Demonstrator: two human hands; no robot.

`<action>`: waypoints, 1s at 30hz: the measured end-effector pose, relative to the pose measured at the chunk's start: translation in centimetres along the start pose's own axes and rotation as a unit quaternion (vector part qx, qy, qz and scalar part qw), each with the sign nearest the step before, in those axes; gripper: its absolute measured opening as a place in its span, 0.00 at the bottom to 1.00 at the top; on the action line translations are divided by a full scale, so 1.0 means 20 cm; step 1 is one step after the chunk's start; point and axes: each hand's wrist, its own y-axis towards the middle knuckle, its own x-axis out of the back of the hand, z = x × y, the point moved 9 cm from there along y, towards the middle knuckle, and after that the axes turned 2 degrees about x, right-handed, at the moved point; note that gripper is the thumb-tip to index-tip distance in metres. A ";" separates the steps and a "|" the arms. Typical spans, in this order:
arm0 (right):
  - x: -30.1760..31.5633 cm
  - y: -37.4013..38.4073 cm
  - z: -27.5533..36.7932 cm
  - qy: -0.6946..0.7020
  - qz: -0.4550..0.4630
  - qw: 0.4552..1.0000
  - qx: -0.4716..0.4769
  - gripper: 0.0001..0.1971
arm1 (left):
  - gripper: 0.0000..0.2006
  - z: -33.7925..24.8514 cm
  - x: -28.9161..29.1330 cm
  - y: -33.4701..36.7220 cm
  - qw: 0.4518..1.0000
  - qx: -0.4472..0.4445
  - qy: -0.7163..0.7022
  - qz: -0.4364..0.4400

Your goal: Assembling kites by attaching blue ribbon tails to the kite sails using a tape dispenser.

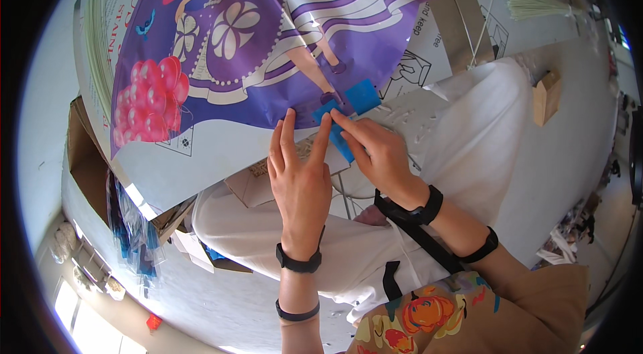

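Note:
A glossy purple kite-like sheet, printed with a figure in a gown and pink balloons, lies over a large printed board. Small blue patches sit at its near edge: a square patch and a blue strip hanging toward me. My left hand rests with fingers stretched and apart on the sheet's edge, its index fingertip at the blue. Against that fingertip, my right hand has its fingers bent together over the blue strip. Part of the strip is hidden beneath the fingers.
Bundles of pale thin sticks lie at the far right and along the left. A small cardboard box stands at right. Near the left are an open carton and blue plastic packets. My white-trousered legs flank the board.

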 end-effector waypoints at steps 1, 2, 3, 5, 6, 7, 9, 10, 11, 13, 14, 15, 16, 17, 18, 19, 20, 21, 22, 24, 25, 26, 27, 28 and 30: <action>0.00 0.00 0.00 -0.006 -0.002 1.000 0.000 0.21 | 0.39 0.00 0.00 0.00 1.000 0.000 0.000 0.000; 0.00 0.00 0.00 -0.006 -0.002 1.000 0.000 0.21 | 0.38 0.00 0.01 0.00 1.000 0.003 -0.009 0.000; 0.00 0.00 0.00 -0.009 -0.006 1.000 0.001 0.21 | 0.37 0.00 0.01 0.00 1.000 0.007 -0.018 0.000; 0.01 0.00 0.01 -0.014 -0.011 1.000 0.001 0.21 | 0.37 -0.01 0.01 0.01 1.000 0.006 -0.014 0.001; 0.02 0.00 0.01 -0.026 -0.011 1.000 0.009 0.22 | 0.37 -0.01 0.01 0.01 1.000 0.006 -0.011 0.002; 0.02 0.01 0.02 -0.040 -0.010 0.999 0.016 0.22 | 0.37 -0.02 0.01 0.01 1.000 0.004 -0.012 0.001; 0.03 0.01 0.04 -0.064 0.007 0.998 0.007 0.21 | 0.36 -0.02 0.02 0.01 1.000 0.006 -0.015 0.000; 0.02 0.01 0.04 -0.085 0.026 0.996 -0.003 0.21 | 0.36 -0.02 0.02 0.01 1.000 0.004 -0.017 0.000; 0.03 0.01 0.05 -0.088 0.025 0.996 -0.003 0.21 | 0.37 -0.01 0.01 0.01 1.000 0.004 -0.008 -0.001; 0.05 0.02 0.08 -0.165 0.033 0.985 0.023 0.20 | 0.37 -0.01 0.01 0.00 1.000 0.003 -0.002 -0.003; 0.06 0.02 0.07 -0.168 0.033 0.985 0.024 0.20 | 0.37 -0.01 0.01 0.00 1.000 0.003 0.000 -0.003; 0.07 0.02 0.12 -0.176 0.026 0.980 0.084 0.20 | 0.37 -0.01 0.01 0.01 1.000 0.003 0.002 -0.002; 0.08 0.01 0.17 -0.183 0.019 0.972 0.143 0.20 | 0.37 -0.01 0.01 0.01 1.000 0.002 0.001 -0.003; 0.07 0.02 0.16 -0.183 0.019 0.972 0.144 0.20 | 0.37 -0.01 0.02 0.01 1.000 0.000 0.000 -0.005; 0.06 0.03 0.16 -0.156 0.027 0.974 0.161 0.20 | 0.37 -0.01 0.02 0.01 1.000 -0.002 -0.001 -0.007; 0.05 0.04 0.17 -0.128 0.035 0.975 0.177 0.19 | 0.37 0.00 0.02 0.01 1.000 -0.002 -0.001 -0.008; 0.05 0.04 0.15 -0.127 0.035 0.975 0.178 0.19 | 0.37 0.00 0.02 0.01 1.000 -0.001 -0.001 -0.007; 0.02 0.04 0.14 -0.121 0.060 0.974 0.182 0.19 | 0.37 0.00 0.03 0.00 1.000 -0.001 -0.001 -0.007; 0.01 0.04 0.12 -0.116 0.086 0.972 0.185 0.18 | 0.37 -0.01 0.02 0.01 1.000 -0.001 -0.002 -0.007; 0.01 0.03 0.10 -0.122 0.090 0.972 0.181 0.18 | 0.38 -0.02 0.02 0.01 1.000 -0.004 -0.006 -0.005; 0.01 0.03 0.10 -0.126 0.093 0.972 0.177 0.18 | 0.38 -0.02 0.01 0.01 1.000 -0.005 -0.007 -0.005; 0.01 0.03 0.11 -0.123 0.093 0.972 0.179 0.18 | 0.38 -0.01 0.02 0.01 1.000 -0.006 0.001 -0.007; 0.00 0.03 0.12 -0.124 0.091 0.971 0.182 0.18 | 0.38 -0.01 0.03 0.00 1.000 -0.007 0.009 -0.010; 0.01 0.03 0.12 -0.131 0.088 0.970 0.184 0.18 | 0.38 -0.01 0.03 0.01 1.000 -0.008 0.008 -0.010; 0.01 0.04 0.12 -0.123 0.085 0.973 0.176 0.20 | 0.38 -0.01 0.02 0.01 1.000 -0.004 0.006 -0.003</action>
